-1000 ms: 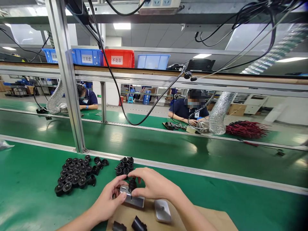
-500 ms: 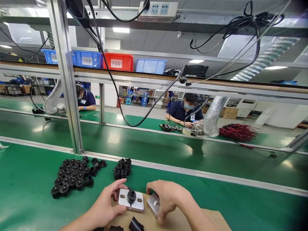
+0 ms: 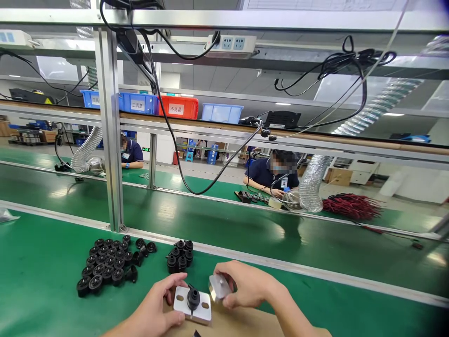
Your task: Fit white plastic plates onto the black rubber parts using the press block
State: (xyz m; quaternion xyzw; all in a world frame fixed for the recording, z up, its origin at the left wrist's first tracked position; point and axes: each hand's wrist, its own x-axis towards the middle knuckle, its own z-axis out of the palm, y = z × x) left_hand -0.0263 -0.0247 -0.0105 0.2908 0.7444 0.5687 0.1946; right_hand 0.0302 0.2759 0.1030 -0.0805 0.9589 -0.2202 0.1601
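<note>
Left hand [image 3: 157, 311] grips white plate [image 3: 192, 306]; right hand [image 3: 242, 288] holds half-hidden metal block [image 3: 217, 286].

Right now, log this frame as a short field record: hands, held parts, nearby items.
left hand: steadies white rectangular plate carrying a black round plastic part
right hand: holds grey metal block tilted beside the plate
surface: brown cardboard sheet on green bench mat
nearby: two clusters of black round parts

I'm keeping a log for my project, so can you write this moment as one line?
left hand: steadies white plate with black part | right hand: holds metal block tilted beside plate | black parts grouped left
</note>
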